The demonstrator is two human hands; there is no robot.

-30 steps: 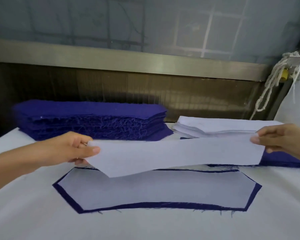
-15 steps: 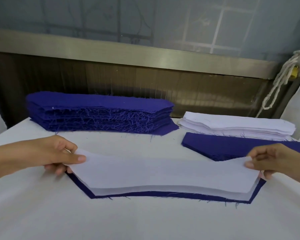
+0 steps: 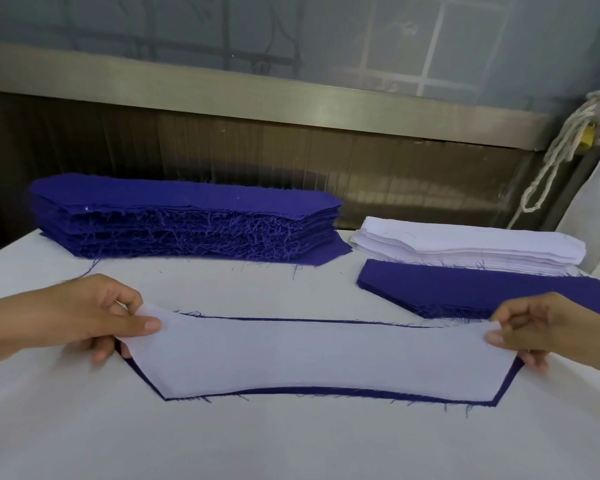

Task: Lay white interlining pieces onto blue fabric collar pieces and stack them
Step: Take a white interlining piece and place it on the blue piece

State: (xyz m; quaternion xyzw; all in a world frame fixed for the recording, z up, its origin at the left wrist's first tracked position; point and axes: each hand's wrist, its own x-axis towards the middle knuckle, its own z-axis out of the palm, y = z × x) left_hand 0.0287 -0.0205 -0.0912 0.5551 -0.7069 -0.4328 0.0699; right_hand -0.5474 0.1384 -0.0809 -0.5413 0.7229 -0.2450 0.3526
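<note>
On the worktop (image 3: 291, 441) nearest me, a white interlining (image 3: 312, 358) lies over a blue collar piece (image 3: 326, 390), whose edge shows as a thin rim along the front, back and right end. My left grip (image 3: 94, 317) pinches the interlining's left end, slightly lifted, between thumb and fingers, and my right grip (image 3: 534, 327) pinches its right end the same way. Farther back sit a low blue pile (image 3: 465, 292) at right, a white stack (image 3: 465, 247) just beyond it, and a tall blue stack (image 3: 187, 223) at left, frayed along its front.
</note>
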